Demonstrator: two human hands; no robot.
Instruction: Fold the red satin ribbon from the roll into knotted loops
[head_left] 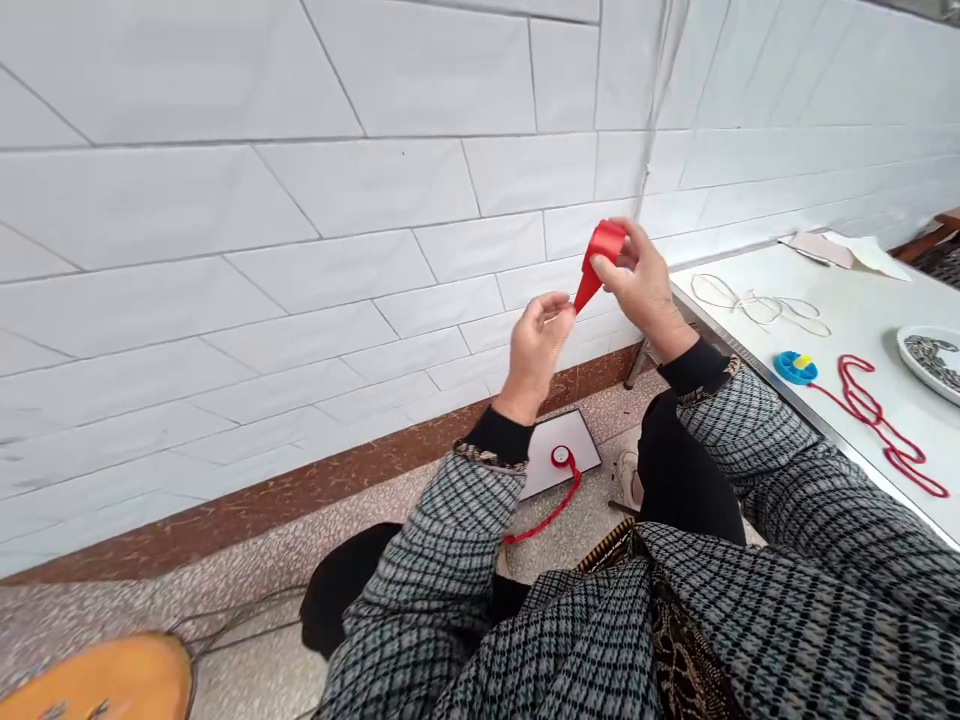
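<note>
A roll of red ribbon (607,238) is held up in front of the tiled wall. My right hand (641,280) is closed around the roll, thumb on its near side. From it a short tapering length of ribbon runs down to my left hand (540,345), whose thumb and fingers pinch the end. Below my hands, a white board (536,465) on the floor carries a small round white-and-red piece (561,456). A red strip (551,520) trails from that piece toward my legs.
At the right, the white table (795,460) bears a red cord (862,400), a blue spool (795,367), thin pale string (757,305) and a white dish (919,370) of small metallic pieces. An orange stool seat (112,680) stands lower left, dark wires beside it.
</note>
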